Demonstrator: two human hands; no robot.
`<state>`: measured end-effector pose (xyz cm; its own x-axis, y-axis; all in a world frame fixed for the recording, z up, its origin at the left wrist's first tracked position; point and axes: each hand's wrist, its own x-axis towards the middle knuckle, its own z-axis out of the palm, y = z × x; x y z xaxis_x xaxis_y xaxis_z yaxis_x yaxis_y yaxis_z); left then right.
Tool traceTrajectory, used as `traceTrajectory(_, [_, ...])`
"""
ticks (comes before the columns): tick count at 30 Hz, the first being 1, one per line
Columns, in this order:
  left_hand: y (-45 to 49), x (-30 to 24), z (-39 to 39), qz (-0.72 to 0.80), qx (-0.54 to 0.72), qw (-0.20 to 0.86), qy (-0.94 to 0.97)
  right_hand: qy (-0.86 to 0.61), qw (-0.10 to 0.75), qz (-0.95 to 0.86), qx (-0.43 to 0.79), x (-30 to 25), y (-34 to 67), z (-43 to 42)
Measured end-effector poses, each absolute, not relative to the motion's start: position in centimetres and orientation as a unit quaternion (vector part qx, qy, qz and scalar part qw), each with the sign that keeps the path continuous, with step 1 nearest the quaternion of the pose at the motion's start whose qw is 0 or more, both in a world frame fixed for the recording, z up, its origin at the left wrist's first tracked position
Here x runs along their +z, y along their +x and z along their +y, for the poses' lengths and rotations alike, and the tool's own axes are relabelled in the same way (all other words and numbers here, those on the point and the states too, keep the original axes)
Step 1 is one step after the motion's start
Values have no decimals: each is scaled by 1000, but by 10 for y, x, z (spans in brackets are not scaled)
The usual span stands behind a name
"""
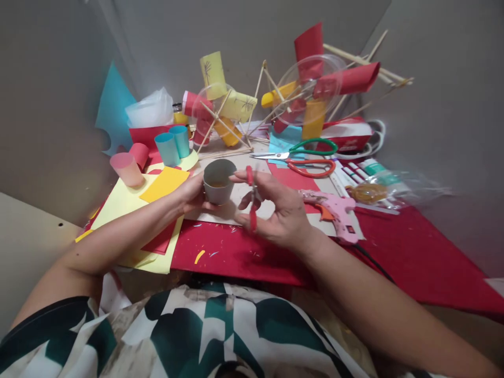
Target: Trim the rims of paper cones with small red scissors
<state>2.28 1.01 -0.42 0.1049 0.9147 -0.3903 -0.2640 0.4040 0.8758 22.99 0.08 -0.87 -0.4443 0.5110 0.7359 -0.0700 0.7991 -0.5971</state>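
My left hand [192,197] is wrapped round the side of a grey paper cup or tube [218,193], tilted so that I look into its top; whether it has a bottom I cannot tell. Red-handled small scissors [252,220] are in my right hand [281,212], which is slightly blurred. The fingertips of that hand reach the cup's right rim. Where the scissors' blades point is hard to make out. Below both hands lies a light grey board [236,211] on a red tablecloth [244,252].
Blue paper tubes [168,149] and a pink one [128,169] stand at left by yellow paper [165,184]. Pinwheel-like stick models [216,115] rise behind. Large green-and-orange-handled scissors [275,156], a pink glue gun [334,207] and markers [348,173] lie at right.
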Motion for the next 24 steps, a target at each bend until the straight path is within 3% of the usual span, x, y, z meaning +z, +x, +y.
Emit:
traceTrajectory(7, [40, -13, 11, 514, 377, 647, 418, -255, 478, -811, 222, 1, 234, 11])
traceTrajectory(13, [22, 7, 3, 601, 372, 369, 603, -303, 460, -807, 214, 6, 238, 14])
traceTrajectory(15, [20, 20, -4, 598, 390, 322, 622, -309, 456, -811, 196, 5, 237, 14])
traceTrajectory(24, [48, 37, -8, 570, 311, 364, 668, -296, 439, -825, 201, -1, 236, 13])
